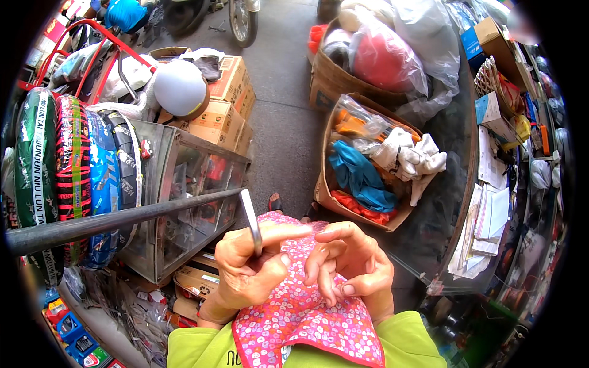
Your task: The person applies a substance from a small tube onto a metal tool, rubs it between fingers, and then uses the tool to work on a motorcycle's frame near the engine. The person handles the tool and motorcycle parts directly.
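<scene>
A long grey metal bar (123,215) comes in from the left and ends in a bent, flattened hook (250,214). My left hand (248,270) has its fingers around the lower end of this hook, index finger stretched toward the right. Beside it, my right hand (350,267) has loosely bent, separated fingers, with nothing visible in them; its index fingertip is close to the left one's. Both hands are over a pink floral apron (307,328), worn above a lime-green top.
Wrapped tyres (74,159), a glass case (147,184), cartons (224,86) and a white helmet (179,86) crowd the left. Boxes of cloth (359,172) and bagged goods (383,55) stand right, beside papers (488,214). A person in blue (126,12) is near wheels (242,24).
</scene>
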